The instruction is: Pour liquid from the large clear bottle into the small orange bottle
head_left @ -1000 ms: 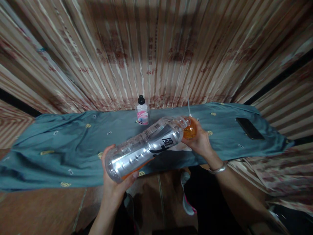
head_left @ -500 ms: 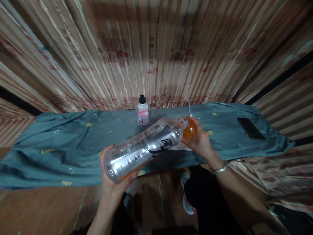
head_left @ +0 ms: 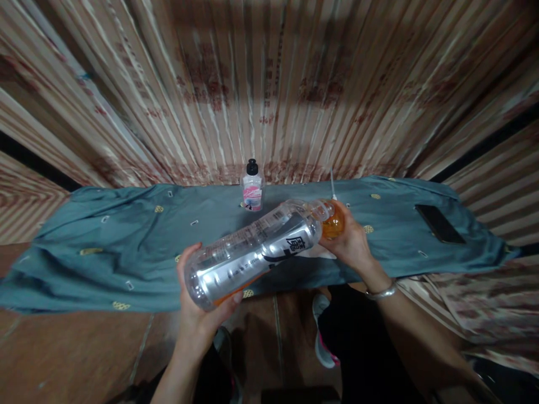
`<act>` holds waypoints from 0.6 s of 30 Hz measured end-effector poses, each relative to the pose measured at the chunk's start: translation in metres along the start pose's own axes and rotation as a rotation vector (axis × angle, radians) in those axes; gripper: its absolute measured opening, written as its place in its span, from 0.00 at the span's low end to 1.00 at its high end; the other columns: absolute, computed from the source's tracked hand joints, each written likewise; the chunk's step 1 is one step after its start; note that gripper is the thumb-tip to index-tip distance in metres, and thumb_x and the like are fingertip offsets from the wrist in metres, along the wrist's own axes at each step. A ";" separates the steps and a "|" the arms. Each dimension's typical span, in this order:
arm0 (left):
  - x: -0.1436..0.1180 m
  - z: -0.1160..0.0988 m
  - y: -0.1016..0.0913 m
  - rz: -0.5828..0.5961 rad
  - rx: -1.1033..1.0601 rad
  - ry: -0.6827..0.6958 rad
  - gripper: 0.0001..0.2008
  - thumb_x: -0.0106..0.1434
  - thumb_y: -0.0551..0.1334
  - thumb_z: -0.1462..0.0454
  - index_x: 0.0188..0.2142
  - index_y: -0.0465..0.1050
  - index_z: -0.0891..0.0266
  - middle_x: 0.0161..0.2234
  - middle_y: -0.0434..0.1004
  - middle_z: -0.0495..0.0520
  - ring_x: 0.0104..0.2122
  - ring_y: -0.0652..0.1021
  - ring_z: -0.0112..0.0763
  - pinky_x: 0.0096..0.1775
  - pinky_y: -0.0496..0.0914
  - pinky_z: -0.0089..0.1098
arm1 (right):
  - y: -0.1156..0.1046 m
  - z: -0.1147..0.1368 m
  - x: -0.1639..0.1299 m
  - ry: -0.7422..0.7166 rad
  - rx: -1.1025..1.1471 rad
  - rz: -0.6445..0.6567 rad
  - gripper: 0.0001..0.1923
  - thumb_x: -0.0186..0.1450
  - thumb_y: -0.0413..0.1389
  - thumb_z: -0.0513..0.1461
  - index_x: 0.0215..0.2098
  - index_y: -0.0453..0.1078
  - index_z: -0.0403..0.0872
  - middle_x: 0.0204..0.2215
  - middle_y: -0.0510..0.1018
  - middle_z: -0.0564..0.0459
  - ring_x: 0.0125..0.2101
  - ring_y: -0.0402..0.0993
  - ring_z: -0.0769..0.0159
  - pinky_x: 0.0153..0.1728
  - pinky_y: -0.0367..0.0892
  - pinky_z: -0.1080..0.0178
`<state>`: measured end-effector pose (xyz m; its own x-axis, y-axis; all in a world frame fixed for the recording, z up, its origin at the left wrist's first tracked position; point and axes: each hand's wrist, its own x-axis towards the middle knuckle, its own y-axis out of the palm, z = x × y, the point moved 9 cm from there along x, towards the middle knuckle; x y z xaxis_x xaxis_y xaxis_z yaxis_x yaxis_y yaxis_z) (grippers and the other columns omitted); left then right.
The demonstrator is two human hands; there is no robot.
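Note:
My left hand (head_left: 197, 308) is wrapped round the base of a clear plastic bottle (head_left: 248, 255) with a silver label and dark lettering. The bottle is tilted, its neck pointing right and slightly up. At the mouth, my right hand (head_left: 347, 238) is closed round a small orange rounded container (head_left: 334, 220). The bottle's mouth meets or overlaps the container; whether they touch I cannot tell. Under my right hand a piece of white paper or tissue (head_left: 318, 253) shows partly. Behind the bottle stands an upright small clear bottle (head_left: 252, 193) with a black cap and pink label.
A teal patterned cloth (head_left: 138, 241) covers the long narrow table. A black phone (head_left: 439, 223) lies at the right. Behind my right hand a thin white stick (head_left: 332, 184) stands up. A pleated curtain (head_left: 269, 84) hangs at the back and sides.
The whole scene has shifted slightly right as the camera moved. Both hands keep their holds, with the bottle at about the same tilt.

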<state>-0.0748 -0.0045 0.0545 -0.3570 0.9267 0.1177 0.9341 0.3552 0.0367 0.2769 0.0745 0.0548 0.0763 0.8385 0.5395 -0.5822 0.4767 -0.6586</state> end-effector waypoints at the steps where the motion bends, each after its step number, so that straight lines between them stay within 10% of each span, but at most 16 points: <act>1: 0.000 0.000 0.000 -0.004 0.000 -0.001 0.52 0.37 0.81 0.55 0.61 0.64 0.57 0.50 0.75 0.55 0.45 0.78 0.43 0.50 0.74 0.41 | 0.000 -0.001 0.000 0.008 -0.005 0.003 0.46 0.54 0.69 0.49 0.67 0.62 0.46 0.56 0.83 0.38 0.53 0.83 0.43 0.54 0.80 0.44; 18: -0.001 0.004 0.001 0.022 -0.009 -0.003 0.53 0.37 0.82 0.58 0.62 0.64 0.55 0.50 0.75 0.55 0.45 0.78 0.44 0.49 0.75 0.41 | -0.003 -0.003 0.000 0.045 0.017 -0.002 0.45 0.54 0.70 0.50 0.66 0.63 0.48 0.56 0.82 0.39 0.54 0.83 0.43 0.55 0.79 0.42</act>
<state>-0.0731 -0.0044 0.0502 -0.3364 0.9346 0.1154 0.9417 0.3337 0.0426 0.2808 0.0742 0.0553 0.1134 0.8490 0.5160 -0.5959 0.4737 -0.6485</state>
